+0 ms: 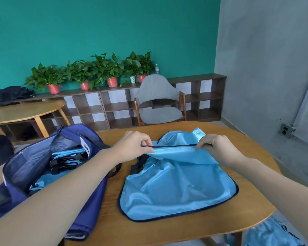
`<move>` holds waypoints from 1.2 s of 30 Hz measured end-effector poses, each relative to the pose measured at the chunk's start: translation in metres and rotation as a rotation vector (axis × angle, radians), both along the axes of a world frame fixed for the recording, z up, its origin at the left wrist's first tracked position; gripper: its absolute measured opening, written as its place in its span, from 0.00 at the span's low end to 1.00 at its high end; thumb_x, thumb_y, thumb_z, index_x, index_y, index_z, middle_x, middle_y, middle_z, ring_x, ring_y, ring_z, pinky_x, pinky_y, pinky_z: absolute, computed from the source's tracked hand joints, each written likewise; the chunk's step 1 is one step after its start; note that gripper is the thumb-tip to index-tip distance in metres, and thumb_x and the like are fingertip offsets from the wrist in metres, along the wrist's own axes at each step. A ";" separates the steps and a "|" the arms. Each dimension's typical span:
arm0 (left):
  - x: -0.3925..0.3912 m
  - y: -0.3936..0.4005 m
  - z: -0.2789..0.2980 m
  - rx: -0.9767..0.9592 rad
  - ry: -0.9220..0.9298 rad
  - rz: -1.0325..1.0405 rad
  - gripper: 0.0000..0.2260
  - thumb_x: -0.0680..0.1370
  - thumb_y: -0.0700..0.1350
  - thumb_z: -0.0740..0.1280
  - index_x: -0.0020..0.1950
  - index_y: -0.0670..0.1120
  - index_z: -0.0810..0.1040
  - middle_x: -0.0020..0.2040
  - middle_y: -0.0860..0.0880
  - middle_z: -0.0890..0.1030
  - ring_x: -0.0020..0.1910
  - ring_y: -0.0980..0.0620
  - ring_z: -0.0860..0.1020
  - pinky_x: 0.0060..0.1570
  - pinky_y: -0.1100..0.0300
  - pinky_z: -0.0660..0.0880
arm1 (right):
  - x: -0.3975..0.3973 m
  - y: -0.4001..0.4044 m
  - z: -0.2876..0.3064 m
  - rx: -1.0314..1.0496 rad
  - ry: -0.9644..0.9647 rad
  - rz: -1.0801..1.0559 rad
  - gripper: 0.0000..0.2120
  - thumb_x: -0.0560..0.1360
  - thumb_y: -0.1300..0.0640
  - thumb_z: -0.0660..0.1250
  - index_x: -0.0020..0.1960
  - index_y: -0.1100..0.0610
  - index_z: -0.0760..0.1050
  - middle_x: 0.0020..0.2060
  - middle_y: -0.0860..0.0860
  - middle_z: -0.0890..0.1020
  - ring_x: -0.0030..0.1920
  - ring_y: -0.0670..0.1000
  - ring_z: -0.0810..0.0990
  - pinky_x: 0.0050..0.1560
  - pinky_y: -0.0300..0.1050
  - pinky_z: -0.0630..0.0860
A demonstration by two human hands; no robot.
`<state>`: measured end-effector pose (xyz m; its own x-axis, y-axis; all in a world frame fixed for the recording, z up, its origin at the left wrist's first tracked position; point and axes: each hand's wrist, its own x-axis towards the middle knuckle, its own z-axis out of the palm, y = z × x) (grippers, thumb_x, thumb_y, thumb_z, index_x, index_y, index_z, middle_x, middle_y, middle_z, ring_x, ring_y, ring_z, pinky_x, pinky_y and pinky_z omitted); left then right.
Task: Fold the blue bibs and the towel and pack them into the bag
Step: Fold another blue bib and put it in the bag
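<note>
Right now both hands hold the same light blue bib [178, 189], which lies spread on the wooden counter [256, 174] just right of the open navy bag [89, 201]. The left hand [132, 148] pinches the dark-piped top edge near one end, fingers and thumb curled onto the trim, and the right hand [219, 150] pinches the same edge near the other end, so the piping runs taut between them and that upper part is lifted off the counter while the lower, rounded part rests flat. The cloth looks thin, shiny and very light, probably a slick synthetic: it sags and wrinkles under its own weight and will likely slide on itself, so a fold may not stay put unless pressed down. The piped border seems the firmest place for a grip, since the trim gives the fingers something to catch on; the smooth middle would probably slip or bunch. Inside the bag, folded blue bibs [68, 153] with dark straps already lie in the main compartment, so packing appears well along. More blue fabric [272, 233] hangs below the counter's near right edge; whether it is another bib or the towel I cannot tell.
</note>
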<state>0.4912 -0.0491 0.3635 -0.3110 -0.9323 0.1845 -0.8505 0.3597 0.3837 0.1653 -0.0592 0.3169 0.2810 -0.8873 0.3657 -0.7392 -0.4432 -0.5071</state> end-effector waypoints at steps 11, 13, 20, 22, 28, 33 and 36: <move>0.027 0.085 -0.011 -0.018 -0.027 -0.035 0.10 0.74 0.47 0.78 0.44 0.56 0.77 0.40 0.56 0.82 0.41 0.61 0.78 0.41 0.68 0.73 | -0.028 0.059 -0.019 -0.178 0.490 0.019 0.21 0.78 0.72 0.63 0.63 0.54 0.82 0.61 0.49 0.77 0.60 0.51 0.76 0.52 0.38 0.75; 0.035 0.098 -0.024 -0.023 -0.052 -0.025 0.10 0.76 0.42 0.74 0.41 0.55 0.76 0.42 0.56 0.81 0.42 0.59 0.78 0.44 0.62 0.76 | -0.032 0.071 -0.028 -0.166 0.551 0.055 0.24 0.75 0.75 0.63 0.64 0.54 0.81 0.61 0.50 0.77 0.61 0.52 0.76 0.51 0.37 0.73; 0.035 0.125 -0.072 0.051 -0.137 -0.093 0.16 0.81 0.37 0.64 0.49 0.55 0.87 0.51 0.61 0.82 0.52 0.60 0.79 0.60 0.57 0.75 | -0.030 0.101 -0.052 0.019 0.461 0.113 0.22 0.77 0.71 0.61 0.55 0.49 0.85 0.61 0.44 0.78 0.64 0.46 0.71 0.68 0.37 0.66; 0.036 0.131 -0.084 0.056 -0.131 -0.076 0.13 0.81 0.40 0.66 0.52 0.55 0.87 0.53 0.62 0.82 0.53 0.61 0.79 0.61 0.55 0.75 | -0.029 0.110 -0.057 0.028 0.356 0.105 0.16 0.80 0.66 0.63 0.55 0.49 0.85 0.58 0.43 0.79 0.62 0.43 0.72 0.65 0.28 0.62; 0.037 0.149 -0.105 -0.037 -0.047 -0.084 0.07 0.76 0.46 0.74 0.53 0.53 0.87 0.50 0.63 0.79 0.54 0.64 0.76 0.60 0.64 0.73 | -0.031 0.128 -0.071 -0.007 0.272 0.164 0.11 0.80 0.56 0.66 0.59 0.50 0.83 0.57 0.40 0.75 0.57 0.37 0.71 0.59 0.24 0.61; 0.037 0.156 -0.122 -0.104 -0.029 -0.121 0.07 0.74 0.48 0.75 0.51 0.53 0.88 0.50 0.64 0.79 0.52 0.68 0.75 0.59 0.65 0.73 | -0.030 0.133 -0.076 -0.005 0.319 0.207 0.11 0.81 0.52 0.66 0.60 0.50 0.83 0.58 0.42 0.76 0.58 0.40 0.72 0.62 0.33 0.68; 0.038 0.158 -0.126 -0.062 -0.024 -0.080 0.13 0.76 0.53 0.73 0.59 0.53 0.86 0.60 0.60 0.80 0.59 0.66 0.75 0.66 0.64 0.71 | -0.029 0.131 -0.078 0.006 0.356 0.205 0.13 0.82 0.49 0.64 0.63 0.50 0.81 0.58 0.42 0.76 0.58 0.40 0.73 0.61 0.32 0.69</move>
<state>0.5288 0.1093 0.2376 -0.3887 -0.8914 0.2330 -0.8268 0.4490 0.3387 0.1367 0.0722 0.2386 0.5607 -0.8012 0.2088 -0.7655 -0.5978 -0.2381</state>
